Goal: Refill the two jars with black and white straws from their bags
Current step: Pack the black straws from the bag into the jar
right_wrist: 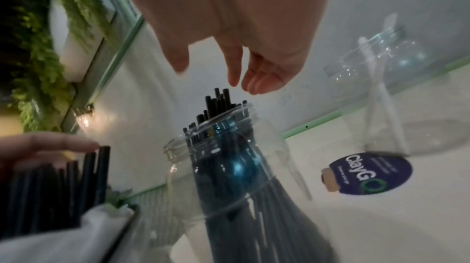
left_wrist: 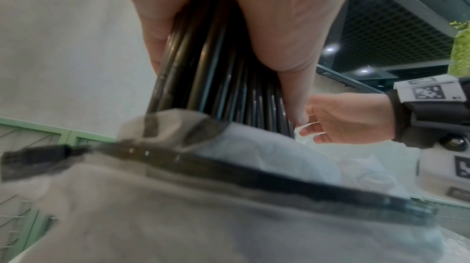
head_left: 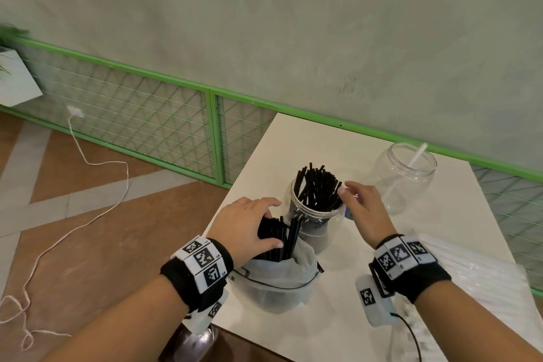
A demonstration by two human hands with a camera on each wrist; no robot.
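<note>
Left hand (head_left: 245, 225) gripping a bundle of black straws (head_left: 277, 239) in their bag (head_left: 274, 282)

The bag stands at the worktop's (head_left: 346, 329) near left edge. Just beyond it, the jar (head_left: 316, 214) already holds black straws; the right hand (head_left: 365, 209) hovers by its rim, fingers loosely spread and empty. A second jar (head_left: 404, 178) with one white straw (head_left: 415, 159) stands toward the far right corner; the bag of white straws (head_left: 476, 270) lies at the right edge
</note>
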